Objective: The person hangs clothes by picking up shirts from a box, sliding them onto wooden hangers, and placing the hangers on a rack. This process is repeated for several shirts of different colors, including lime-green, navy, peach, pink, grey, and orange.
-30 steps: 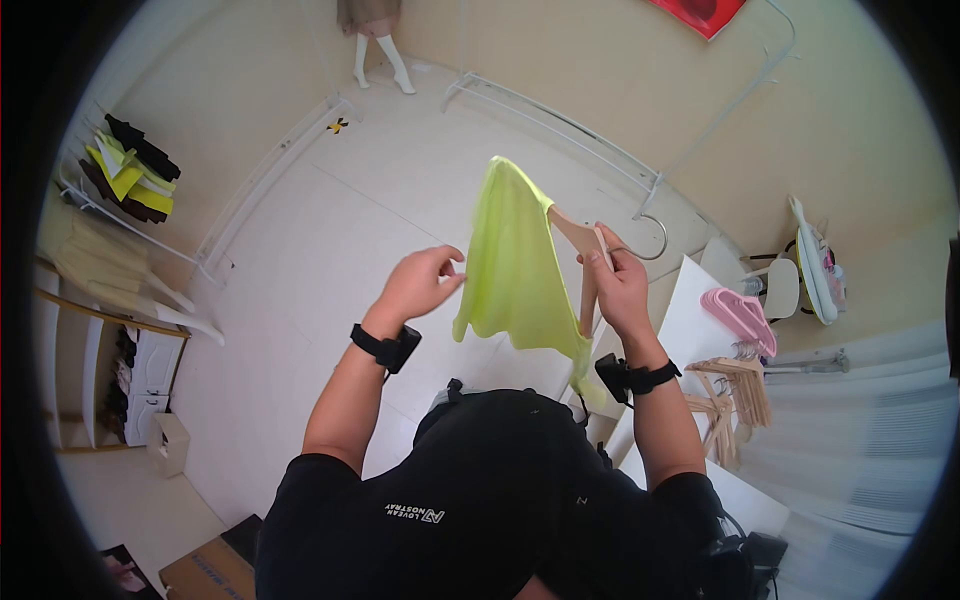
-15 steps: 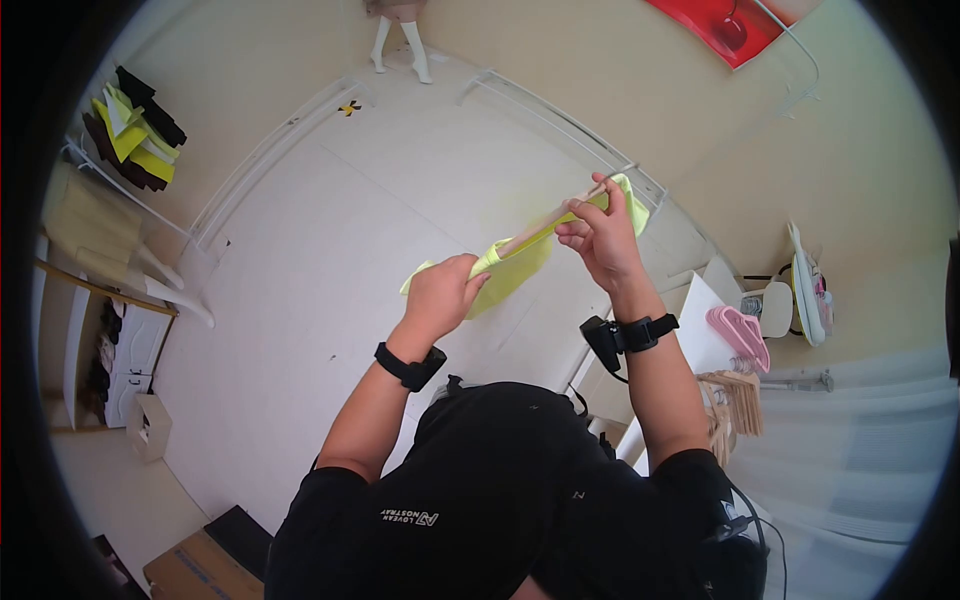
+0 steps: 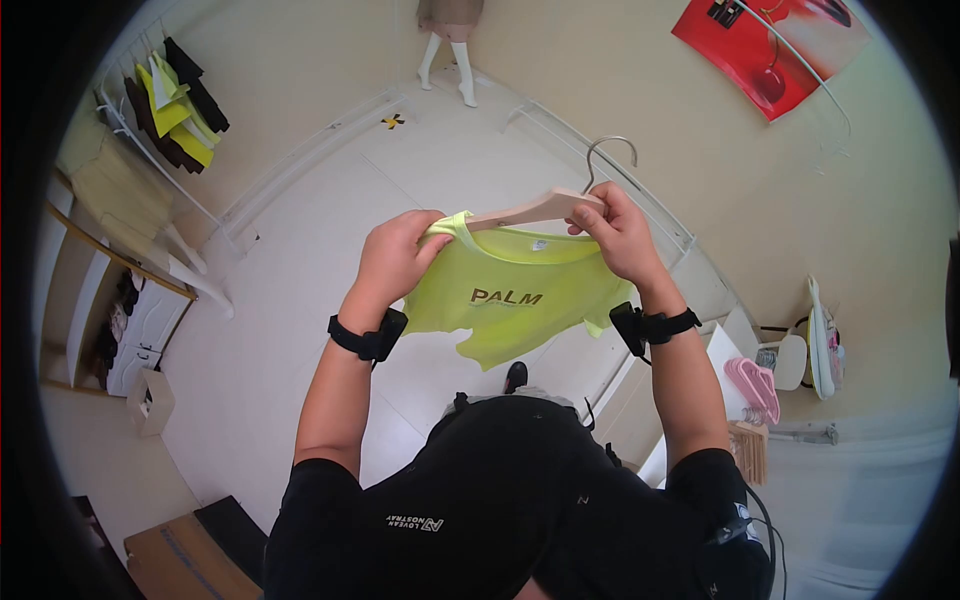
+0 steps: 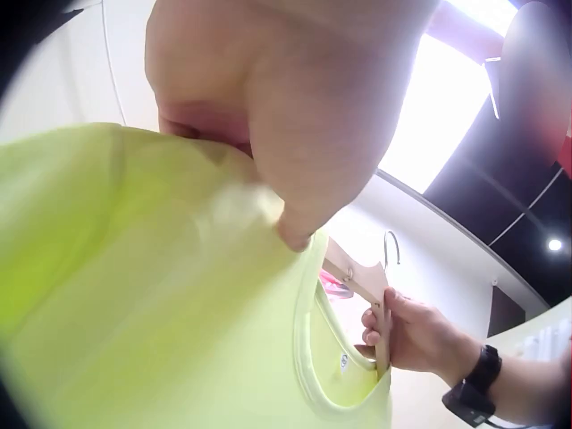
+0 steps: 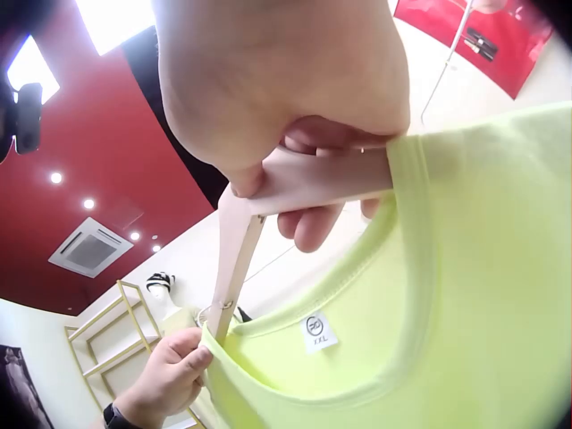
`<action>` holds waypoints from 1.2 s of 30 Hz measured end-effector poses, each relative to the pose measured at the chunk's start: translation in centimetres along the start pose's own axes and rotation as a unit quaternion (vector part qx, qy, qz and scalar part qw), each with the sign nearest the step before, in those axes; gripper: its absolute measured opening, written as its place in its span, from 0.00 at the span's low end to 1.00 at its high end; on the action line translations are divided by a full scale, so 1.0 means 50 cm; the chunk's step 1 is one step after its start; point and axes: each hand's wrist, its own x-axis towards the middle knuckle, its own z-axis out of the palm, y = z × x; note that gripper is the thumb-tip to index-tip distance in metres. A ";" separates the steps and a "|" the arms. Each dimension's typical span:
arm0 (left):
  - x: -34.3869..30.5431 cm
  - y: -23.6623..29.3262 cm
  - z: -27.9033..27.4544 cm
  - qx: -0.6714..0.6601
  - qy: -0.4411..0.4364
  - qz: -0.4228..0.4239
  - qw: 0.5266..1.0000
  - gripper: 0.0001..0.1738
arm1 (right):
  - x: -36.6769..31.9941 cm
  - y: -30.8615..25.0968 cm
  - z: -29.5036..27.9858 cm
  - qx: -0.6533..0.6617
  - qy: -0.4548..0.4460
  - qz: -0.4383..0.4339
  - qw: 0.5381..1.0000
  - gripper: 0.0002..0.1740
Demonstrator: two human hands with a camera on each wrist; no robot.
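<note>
A lime-yellow shirt (image 3: 520, 300) with "PALM" across its front hangs on a pale wooden hanger (image 3: 535, 209). My left hand (image 3: 395, 258) pinches the shirt's shoulder beside the collar, at one end of the hanger. With thumb and fingers my right hand (image 3: 618, 232) grips the hanger's wood near the metal hook (image 3: 592, 160). In the right wrist view the hanger (image 5: 313, 177) passes under the collar (image 5: 411, 214), and a size label (image 5: 318, 332) shows inside the neck. The left wrist view shows the shirt (image 4: 179, 295) below my left hand (image 4: 295, 98).
Pink hangers (image 3: 752, 388) and wooden hangers (image 3: 748, 452) are at the right, by a white table. Clothes (image 3: 178, 105) hang on a rack at the upper left. A low white rail (image 3: 600, 165) runs along the back wall. A cardboard box (image 3: 180, 562) lies at the lower left.
The shirt has turned from nearly edge-on to front-facing, its printed side now in view. My left hand has moved up and left with the shoulder; my right hand now grips the hanger near the hook.
</note>
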 end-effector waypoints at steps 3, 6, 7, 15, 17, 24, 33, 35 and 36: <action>0.010 -0.013 -0.007 -0.002 0.075 0.022 0.997 0.13 | 0.039 0.012 0.008 0.019 -0.003 -0.017 1.000 0.09; 0.018 -0.056 -0.031 -0.034 0.069 -0.018 0.997 0.14 | 0.084 0.018 -0.005 0.024 -0.013 -0.046 0.999 0.09; 0.021 -0.078 -0.042 -0.046 0.035 -0.062 0.996 0.13 | 0.102 0.020 -0.012 0.027 -0.016 -0.058 0.998 0.09; 0.118 -0.161 -0.102 -0.045 0.050 -0.137 0.988 0.08 | 0.280 0.061 -0.057 -0.063 -0.077 -0.067 0.993 0.09; 0.144 -0.166 -0.112 -0.028 0.066 -0.133 0.989 0.08 | 0.340 0.078 -0.053 -0.032 -0.087 -0.068 0.993 0.09; 0.182 -0.217 -0.177 0.069 0.113 -0.185 0.974 0.14 | 0.539 0.119 0.009 0.104 -0.121 -0.140 0.977 0.08; 0.326 -0.346 -0.228 0.047 0.093 -0.106 0.989 0.13 | 0.744 0.061 0.205 0.061 -0.203 -0.172 0.962 0.07; 0.355 -0.417 -0.258 0.091 0.099 -0.135 0.982 0.11 | 0.805 0.042 0.268 0.040 -0.202 -0.166 0.964 0.07; 0.365 -0.444 -0.276 0.082 0.101 -0.129 0.983 0.11 | 0.830 0.029 0.294 0.028 -0.203 -0.169 0.964 0.07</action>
